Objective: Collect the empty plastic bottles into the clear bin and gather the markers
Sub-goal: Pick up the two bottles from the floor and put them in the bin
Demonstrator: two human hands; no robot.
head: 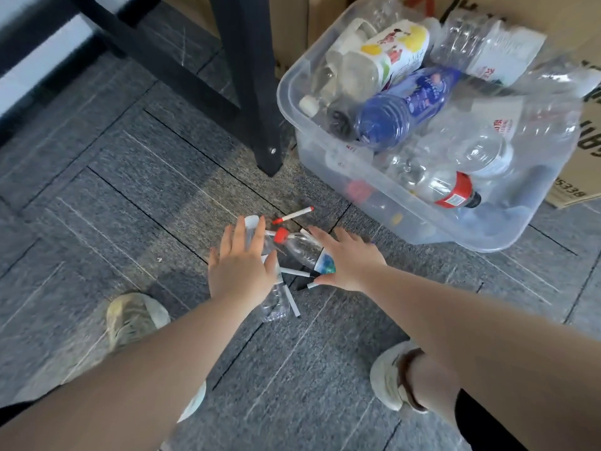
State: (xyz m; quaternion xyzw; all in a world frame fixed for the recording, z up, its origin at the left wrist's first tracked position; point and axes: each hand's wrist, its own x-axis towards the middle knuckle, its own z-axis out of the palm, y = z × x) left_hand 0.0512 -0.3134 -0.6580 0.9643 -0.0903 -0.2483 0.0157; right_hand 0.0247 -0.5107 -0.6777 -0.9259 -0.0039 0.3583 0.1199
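Observation:
Two clear plastic bottles lie on the grey carpet. One bottle [276, 304] stretches under my left hand [239, 266], which hovers flat with fingers spread. The other bottle [300, 247], red-capped with a blue-green label, lies beside my right hand [348, 258], also spread and covering the label end. A red-capped white marker [292, 215] rests just beyond the hands. Black-tipped white markers [297, 272] lie between and below the hands, partly hidden. The clear bin [383, 203] at right holds several empty bottles.
A black table leg [257, 125] stands just left of the bin. Cardboard boxes [575, 177] line the far side and right of the bin. My two light shoes [133, 317] rest on the carpet on either side.

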